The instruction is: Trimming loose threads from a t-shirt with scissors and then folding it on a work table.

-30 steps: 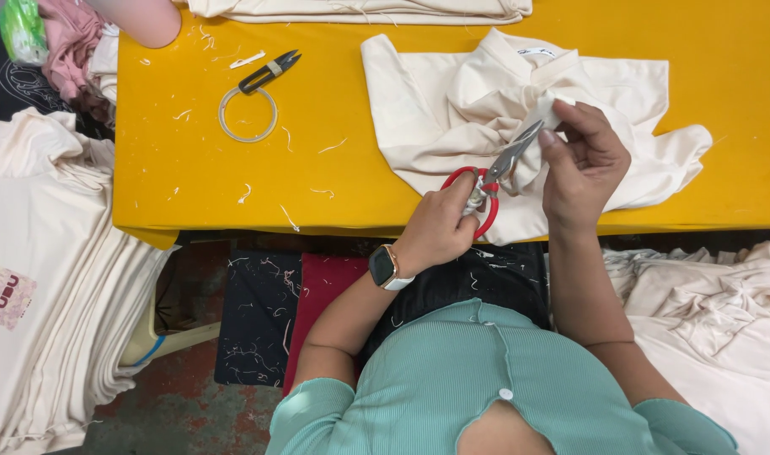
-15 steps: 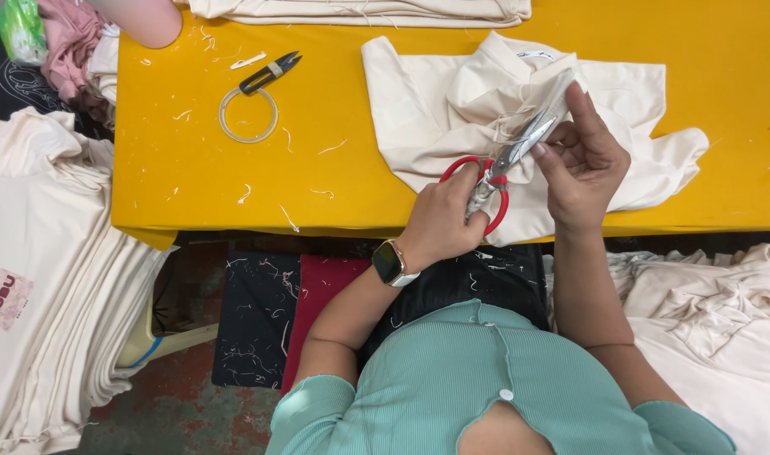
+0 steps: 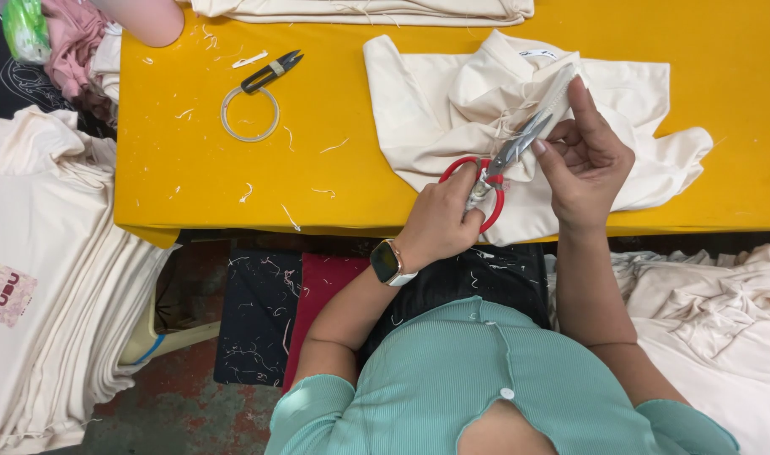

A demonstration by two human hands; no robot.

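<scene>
At the cream cotton garment's (image 3: 452, 109) twelve o'clock edge, a small white label (image 3: 539, 54); my left hand (image 3: 442, 221) grips red-handled steel scissors (image 3: 496, 171), my right hand (image 3: 585, 164) pinches a fabric fold.

Scissors (image 3: 507, 160) raised and tilted steeper, right hand (image 3: 585, 164) lifted higher

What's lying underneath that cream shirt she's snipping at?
The cream shirt lies on the yellow table. Her left hand works the red scissors; her right hand pinches fabric. Anything beneath the shirt is covered.
</scene>
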